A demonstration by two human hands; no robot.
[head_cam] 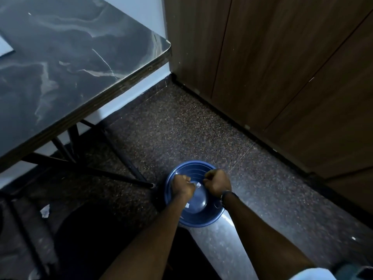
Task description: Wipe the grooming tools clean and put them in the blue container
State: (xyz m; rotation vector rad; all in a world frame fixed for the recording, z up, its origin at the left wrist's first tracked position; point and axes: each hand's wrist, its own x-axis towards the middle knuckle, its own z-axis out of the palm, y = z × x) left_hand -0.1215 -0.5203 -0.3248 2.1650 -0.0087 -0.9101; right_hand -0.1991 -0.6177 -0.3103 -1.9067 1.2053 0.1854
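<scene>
Head view, dim light. Blue basin [201,219] on the speckled floor [181,128], just right of the folding desk legs [129,158] and near the wooden cabinet doors [282,77]. Both fists over the basin. Left hand [181,186] curled tight, a small pale scrap [198,185] showing at the thumb side; held between the two hands or by the left alone, cannot tell. Right hand [218,183] also curled, dark band [227,196] at the wrist; contents hidden, could be a small tool, could be nothing. No grooming tool identifiable anywhere in view; a second pale fleck [187,205] beside the left wrist, lying inside the basin or stuck to its wall, too small to name. Step in hand, as a judgement: wiping or wringing something small between the fists, directly above the container. To do well: keep both hands centred over the bowl so anything dropped lands inside; draw the wipe along the tool's length, not across an edge; turn the scrap to a fresh face between passes; release low, near the basin bottom, to avoid bounce onto the floor. Marbled dark desk [60,67] top left, a pale sheet corner [5,47] on it. Crumpled pale litter [45,211] on the floor under the desk. No brand, label or legible writing found on basin, desk, cabinet or band.
</scene>
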